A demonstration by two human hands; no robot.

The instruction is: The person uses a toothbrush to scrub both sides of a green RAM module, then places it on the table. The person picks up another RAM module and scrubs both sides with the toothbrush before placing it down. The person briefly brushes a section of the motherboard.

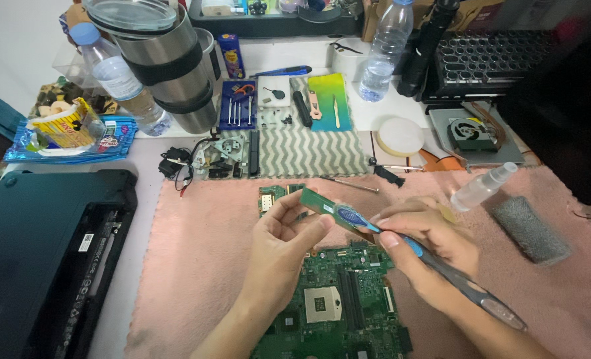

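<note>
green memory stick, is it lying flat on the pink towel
No, the green memory stick is held up in the left hand above the motherboard, while the right hand brushes it with a toothbrush.

A soft, fuzzy pink cloth (196, 266) covers the table. The green motherboard (338, 306) looks matt; the far-left steel tumblers (169, 66) have a brushed sheen.

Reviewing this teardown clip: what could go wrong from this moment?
1. The left hand pinches the narrow green module by one end in mid-air; brush pressure could flex it or break that grip.
2. A drop would likely land on the bare motherboard directly below.
3. The right hand scrubs with the toothbrush; bristles may snag small components.
</note>
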